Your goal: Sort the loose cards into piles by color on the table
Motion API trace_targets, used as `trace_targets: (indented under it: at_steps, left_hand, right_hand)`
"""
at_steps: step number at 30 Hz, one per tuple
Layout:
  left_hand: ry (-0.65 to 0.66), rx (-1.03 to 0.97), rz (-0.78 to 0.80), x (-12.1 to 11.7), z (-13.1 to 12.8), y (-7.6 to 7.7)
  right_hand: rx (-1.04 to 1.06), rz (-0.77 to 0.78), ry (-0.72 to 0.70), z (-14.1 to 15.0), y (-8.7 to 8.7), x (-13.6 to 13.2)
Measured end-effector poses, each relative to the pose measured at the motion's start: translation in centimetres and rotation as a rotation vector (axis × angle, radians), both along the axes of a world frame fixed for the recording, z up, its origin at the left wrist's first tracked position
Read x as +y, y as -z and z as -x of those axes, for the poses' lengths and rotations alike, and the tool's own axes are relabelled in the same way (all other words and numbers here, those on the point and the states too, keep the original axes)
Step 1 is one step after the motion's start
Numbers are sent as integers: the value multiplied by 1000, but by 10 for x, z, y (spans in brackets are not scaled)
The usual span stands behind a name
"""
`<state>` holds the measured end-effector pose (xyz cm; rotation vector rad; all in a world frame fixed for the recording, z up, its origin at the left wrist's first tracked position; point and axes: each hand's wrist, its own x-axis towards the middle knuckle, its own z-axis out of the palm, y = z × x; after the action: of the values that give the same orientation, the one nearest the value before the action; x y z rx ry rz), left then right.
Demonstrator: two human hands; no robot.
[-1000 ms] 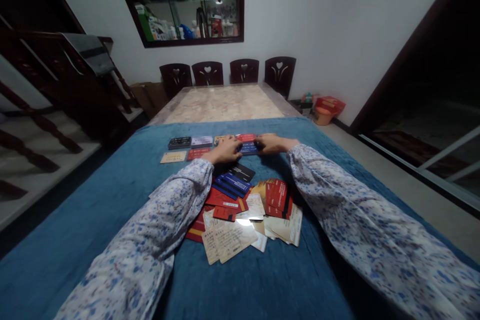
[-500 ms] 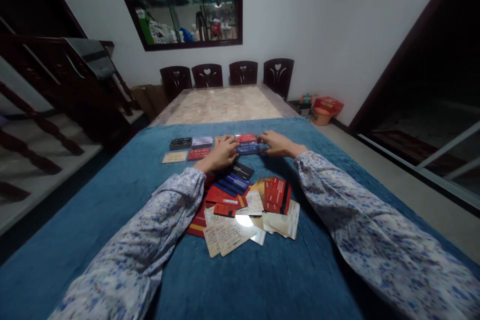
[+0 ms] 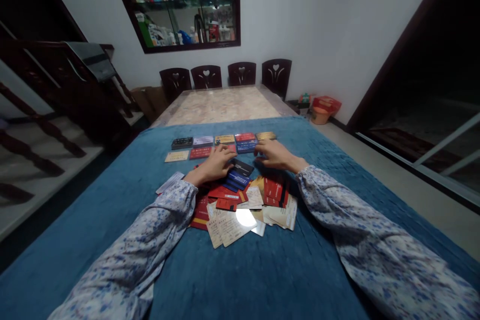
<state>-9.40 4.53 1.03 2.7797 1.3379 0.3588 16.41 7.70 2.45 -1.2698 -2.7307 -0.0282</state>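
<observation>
My left hand (image 3: 215, 164) hovers over the far left side of a loose pile of cards, its fingers loosely bent and apart. A black card (image 3: 243, 168) and dark blue cards (image 3: 237, 180) lie by its fingertips. My right hand (image 3: 275, 155) is open with curved fingers, just right of a blue card stack (image 3: 246, 146); nothing shows in it. Nearer me in the pile are red cards (image 3: 275, 191), cream cards (image 3: 234, 229) and a dark red card (image 3: 198, 210). Behind my hands stand rows of sorted stacks, among them black (image 3: 182, 143), yellow (image 3: 224, 139) and gold (image 3: 266, 136).
A blue cloth (image 3: 112, 200) covers the near part of the table, whose patterned top (image 3: 228, 105) shows beyond. A whitish card (image 3: 171, 182) lies left of my left forearm. Several dark chairs (image 3: 276, 77) stand at the far end.
Both hands have drawn back towards me from the stacks, the left also slightly leftwards. The gold stack at the far right now shows, uncovered by my right hand.
</observation>
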Motion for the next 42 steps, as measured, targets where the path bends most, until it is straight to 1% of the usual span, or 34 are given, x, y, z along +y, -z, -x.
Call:
trace_targets:
  at_steps: [3,9,15,19,23,28,35,38,42]
  left_hand:
    - [-4,36,41,-1,1,4]
    - [3,77,83,-6,1,8]
    - [-3,49,67,-9,4,10]
    - [-15,34,64,-14,6,8]
    - [-35,0,99,-19,6,6]
    - [-30,-39,140,-20,7,6]
    - [8,-41,93,-17,9,8]
    - [49,-29,55,-15,11,10]
    - [106,-13,-18,-15,12,10]
  right_hand:
    - [10,12,-22,4,2,-8]
    - [0,47,-40,17,-1,-29]
    - [-58,101,-75,27,2,-41]
    - [-68,110,-62,29,4,-42]
    - [-75,121,-57,29,5,-41]
    - [-96,86,-104,29,5,-40]
    - [-120,-6,-238,26,4,-39]
    - [-111,-37,-268,25,4,-38]
    - [-113,-53,-271,25,3,-38]
